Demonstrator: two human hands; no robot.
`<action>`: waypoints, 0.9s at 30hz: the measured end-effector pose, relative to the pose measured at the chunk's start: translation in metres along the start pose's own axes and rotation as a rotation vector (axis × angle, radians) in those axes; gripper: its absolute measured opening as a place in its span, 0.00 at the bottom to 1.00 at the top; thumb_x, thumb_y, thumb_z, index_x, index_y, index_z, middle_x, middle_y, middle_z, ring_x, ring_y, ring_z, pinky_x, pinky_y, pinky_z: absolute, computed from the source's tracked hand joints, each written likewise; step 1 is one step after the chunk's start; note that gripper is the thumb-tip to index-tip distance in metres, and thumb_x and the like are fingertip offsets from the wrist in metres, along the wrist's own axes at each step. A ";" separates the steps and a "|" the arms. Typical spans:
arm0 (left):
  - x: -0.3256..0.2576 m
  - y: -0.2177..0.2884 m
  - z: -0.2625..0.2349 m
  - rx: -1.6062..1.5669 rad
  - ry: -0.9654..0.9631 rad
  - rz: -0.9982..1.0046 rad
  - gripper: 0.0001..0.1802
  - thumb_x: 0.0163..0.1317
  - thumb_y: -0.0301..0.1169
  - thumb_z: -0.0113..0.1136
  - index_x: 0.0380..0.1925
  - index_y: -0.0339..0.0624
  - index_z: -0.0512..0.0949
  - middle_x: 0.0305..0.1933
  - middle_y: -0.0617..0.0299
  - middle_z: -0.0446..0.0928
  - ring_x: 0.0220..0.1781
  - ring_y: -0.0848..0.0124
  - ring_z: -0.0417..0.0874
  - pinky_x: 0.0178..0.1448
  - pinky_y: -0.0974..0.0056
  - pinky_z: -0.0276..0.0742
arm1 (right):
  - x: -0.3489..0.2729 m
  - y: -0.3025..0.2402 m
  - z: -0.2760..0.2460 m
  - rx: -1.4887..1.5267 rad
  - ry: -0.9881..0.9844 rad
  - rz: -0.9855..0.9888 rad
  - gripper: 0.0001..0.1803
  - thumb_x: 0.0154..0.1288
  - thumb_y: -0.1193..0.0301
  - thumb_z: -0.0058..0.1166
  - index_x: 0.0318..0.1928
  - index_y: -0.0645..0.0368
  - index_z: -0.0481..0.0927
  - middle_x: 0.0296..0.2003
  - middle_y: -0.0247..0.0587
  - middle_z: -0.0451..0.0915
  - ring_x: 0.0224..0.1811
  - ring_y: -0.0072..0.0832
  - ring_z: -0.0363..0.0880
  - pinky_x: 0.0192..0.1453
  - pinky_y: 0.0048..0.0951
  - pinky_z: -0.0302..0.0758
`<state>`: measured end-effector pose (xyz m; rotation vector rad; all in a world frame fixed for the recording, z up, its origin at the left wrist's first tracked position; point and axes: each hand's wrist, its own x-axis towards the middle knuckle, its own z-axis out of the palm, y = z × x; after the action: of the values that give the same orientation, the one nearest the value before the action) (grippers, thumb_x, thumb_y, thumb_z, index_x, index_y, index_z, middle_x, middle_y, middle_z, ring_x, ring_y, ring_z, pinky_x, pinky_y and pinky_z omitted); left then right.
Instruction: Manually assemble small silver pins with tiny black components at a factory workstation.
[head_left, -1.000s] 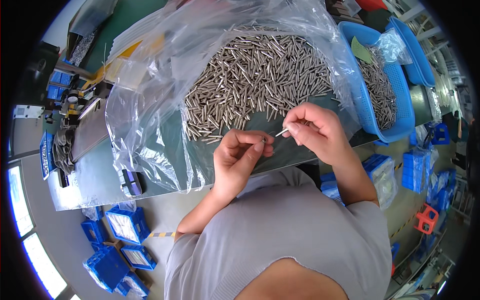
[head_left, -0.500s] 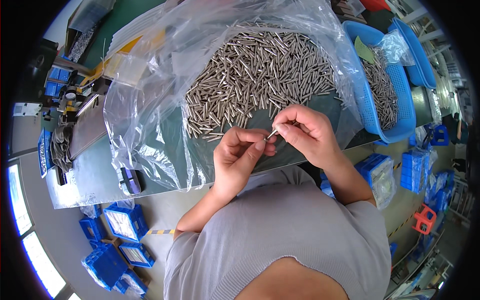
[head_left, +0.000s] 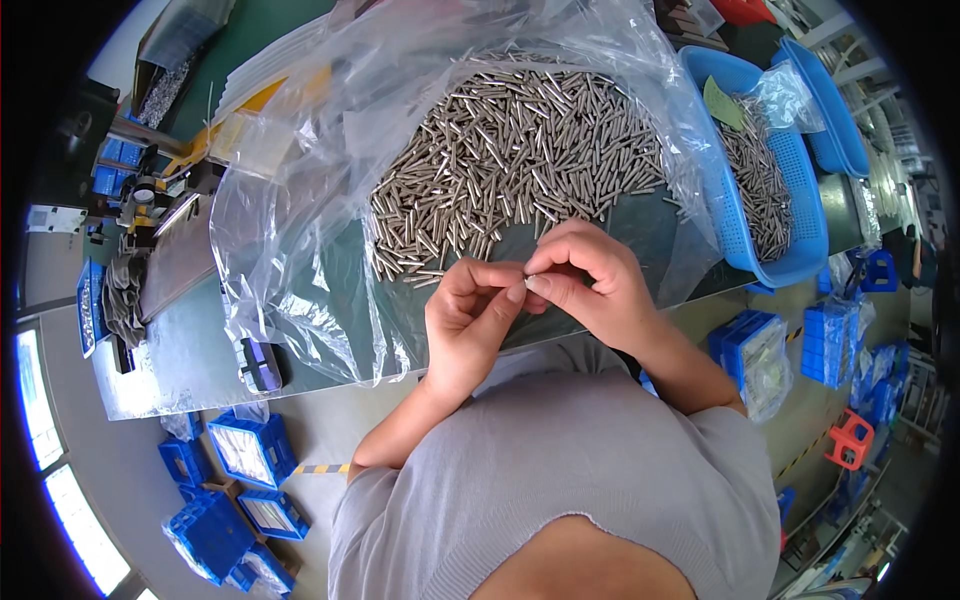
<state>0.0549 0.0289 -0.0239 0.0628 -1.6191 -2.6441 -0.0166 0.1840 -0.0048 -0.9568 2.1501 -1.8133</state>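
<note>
Both my hands meet over the near edge of the green-topped table, their fingertips touching. My left hand (head_left: 468, 322) is closed in a pinch, and what lies in its fingers is hidden. Thumb and forefinger of my right hand (head_left: 592, 285) are pinched against the left fingertips. The slim metal pin they held half a second ago is now mostly covered by the fingers. Just beyond the hands spreads a large heap of loose silvery metal pins (head_left: 520, 150), lying on a clear plastic sheet or opened bag (head_left: 290, 260).
A blue perforated basket (head_left: 808, 215) at the right holds more pins and a green scrap (head_left: 722, 104). Another blue basket (head_left: 845, 150) stands behind it. A dark handheld device (head_left: 258, 365) lies at the table's left front edge. Blue crates (head_left: 250, 445) stand on the floor.
My right hand has moved left and slightly down, bringing the pin against my left fingertips, where the fingers now cover it. The left hand has hardly moved.
</note>
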 end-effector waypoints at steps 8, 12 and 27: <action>0.001 0.001 0.000 -0.041 -0.014 0.005 0.02 0.64 0.18 0.49 0.36 0.32 0.70 0.42 0.50 0.77 0.38 0.72 0.80 0.46 0.68 0.78 | 0.012 -0.007 -0.039 0.944 0.326 0.363 0.07 0.64 0.73 0.44 0.36 0.62 0.73 0.33 0.38 0.75 0.31 0.22 0.73 0.33 0.23 0.71; 0.001 0.002 0.001 -0.045 -0.005 0.015 0.02 0.64 0.18 0.49 0.36 0.32 0.70 0.42 0.50 0.77 0.38 0.72 0.80 0.47 0.68 0.78 | 0.015 -0.002 -0.044 0.411 0.141 0.521 0.06 0.59 0.75 0.54 0.37 0.63 0.77 0.24 0.28 0.71 0.21 0.14 0.66 0.23 0.18 0.62; 0.001 0.002 0.000 -0.025 0.019 0.011 0.02 0.64 0.18 0.49 0.36 0.32 0.69 0.42 0.50 0.77 0.38 0.71 0.80 0.46 0.67 0.79 | 0.013 -0.003 -0.025 -0.426 0.038 0.021 0.05 0.55 0.75 0.59 0.31 0.59 0.77 0.26 0.37 0.73 0.22 0.31 0.74 0.25 0.27 0.69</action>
<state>0.0536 0.0280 -0.0222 0.0779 -1.5759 -2.6465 -0.0385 0.1966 0.0072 -0.9765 2.6196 -1.3966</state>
